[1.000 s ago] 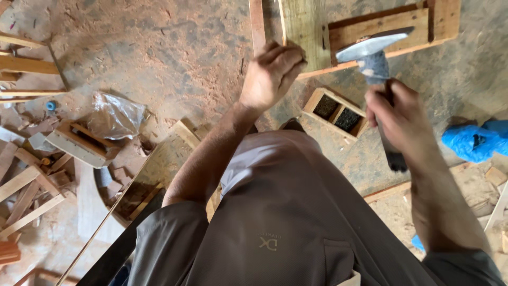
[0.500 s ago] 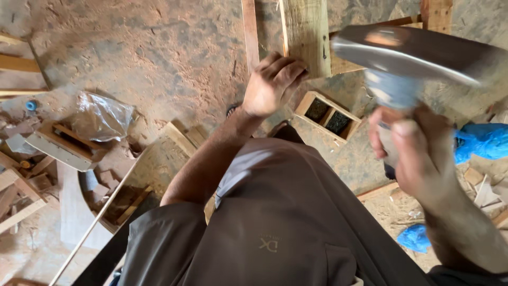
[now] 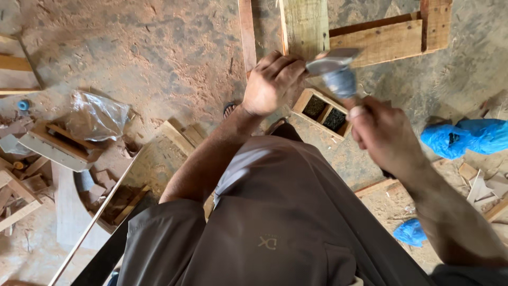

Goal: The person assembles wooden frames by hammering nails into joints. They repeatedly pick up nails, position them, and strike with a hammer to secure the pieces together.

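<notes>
My right hand (image 3: 385, 136) grips the handle of a hammer (image 3: 335, 70), whose metal head is down next to my left hand, blurred by motion. My left hand (image 3: 273, 82) is closed with its fingertips against the lower end of a pale wooden plank (image 3: 304, 24); whatever it pinches there is too small to see. The plank belongs to a wooden frame (image 3: 386, 38) lying on the dusty ground. My bent knee in grey-brown trousers (image 3: 275, 212) fills the lower middle.
A small two-compartment wooden box (image 3: 325, 111) with dark contents sits below the hammer. Blue plastic bags (image 3: 465, 136) lie at the right. A clear plastic bag (image 3: 95, 115), wood offcuts (image 3: 32, 175) and a wooden tray are at the left. A thin rod (image 3: 90, 222) runs diagonally.
The hammer rose high and close to the camera half a second ago, and has now swung down beside my left hand. My left hand stayed at the plank's end.
</notes>
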